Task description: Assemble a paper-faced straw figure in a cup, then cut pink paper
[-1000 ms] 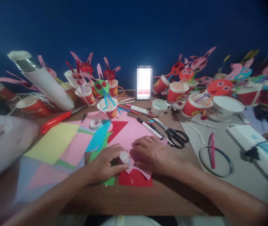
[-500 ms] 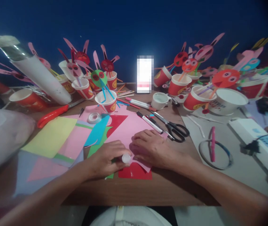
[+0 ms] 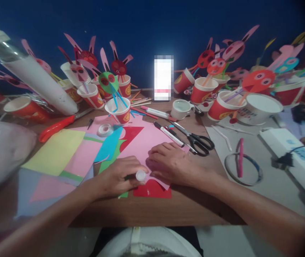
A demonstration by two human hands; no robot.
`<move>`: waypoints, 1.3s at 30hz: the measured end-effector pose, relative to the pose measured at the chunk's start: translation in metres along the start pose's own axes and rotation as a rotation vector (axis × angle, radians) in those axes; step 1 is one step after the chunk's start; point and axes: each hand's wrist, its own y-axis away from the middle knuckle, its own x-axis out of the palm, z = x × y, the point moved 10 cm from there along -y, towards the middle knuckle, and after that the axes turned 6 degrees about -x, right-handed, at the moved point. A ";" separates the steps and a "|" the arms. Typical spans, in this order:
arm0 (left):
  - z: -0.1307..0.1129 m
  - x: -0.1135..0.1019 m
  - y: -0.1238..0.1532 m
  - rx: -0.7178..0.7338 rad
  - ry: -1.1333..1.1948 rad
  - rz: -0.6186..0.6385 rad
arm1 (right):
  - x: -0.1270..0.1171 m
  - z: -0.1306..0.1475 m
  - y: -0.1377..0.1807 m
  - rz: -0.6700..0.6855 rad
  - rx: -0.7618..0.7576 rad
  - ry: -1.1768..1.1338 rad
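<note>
My left hand [image 3: 120, 176] is closed, thumb and fingers around a small whitish round-ended tube [image 3: 141, 175]; its lower part is hidden. Palm down on the pink paper [image 3: 139, 150], my right hand [image 3: 170, 162] lies with its fingers stretched out, pressing the sheet. Beneath the two hands a red paper piece [image 3: 152, 189] shows at the near edge. Green paper [image 3: 109, 166] and a blue strip [image 3: 109, 144] lie just left of the pink sheet. Beyond my right hand are white marker pens [image 3: 170, 134] and black-handled scissors [image 3: 199, 142].
Paper cups with straw-mounted paper faces [image 3: 117, 110] line the back on both sides. A lit phone [image 3: 163, 78] stands between them. Left are a red-handled knife [image 3: 57, 128], a tape roll [image 3: 105, 130] and yellow paper [image 3: 56, 148]. Right are a hoop [image 3: 226, 173] and a power strip [image 3: 297, 153].
The whole view has shifted slightly upward and left. Both hands keep nearly the same place on the paper, with the tube still in my left hand.
</note>
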 end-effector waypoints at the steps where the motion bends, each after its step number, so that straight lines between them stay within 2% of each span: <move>1: 0.000 0.001 0.000 -0.002 -0.004 0.003 | 0.000 0.000 0.000 0.005 0.000 0.000; 10: -0.002 0.000 0.001 0.021 -0.030 -0.021 | -0.003 0.002 -0.002 -0.001 -0.024 -0.027; 13: -0.003 0.000 0.000 0.013 -0.036 -0.018 | -0.012 -0.003 -0.002 -0.069 -0.042 -0.118; 16: -0.003 0.000 0.000 0.016 -0.034 -0.023 | -0.031 -0.021 0.002 -0.219 -0.008 -0.168; 18: -0.003 -0.001 0.001 0.017 -0.029 -0.022 | -0.040 -0.043 0.007 -0.281 0.084 -0.158; 21: -0.001 0.000 0.001 -0.001 -0.031 -0.015 | -0.049 -0.075 0.018 -0.303 0.258 -0.087; 25: -0.002 0.000 0.000 0.009 -0.016 -0.013 | -0.056 -0.100 0.028 -0.255 0.430 0.037; 29: -0.001 0.000 0.001 0.010 0.008 -0.010 | -0.052 -0.108 0.028 -0.128 0.522 0.197; 34: -0.003 -0.002 0.002 0.023 0.025 -0.035 | -0.044 -0.110 0.025 -0.038 0.575 0.343; 39: -0.003 -0.002 0.001 0.042 0.026 -0.050 | -0.041 -0.103 0.018 -0.010 0.539 0.415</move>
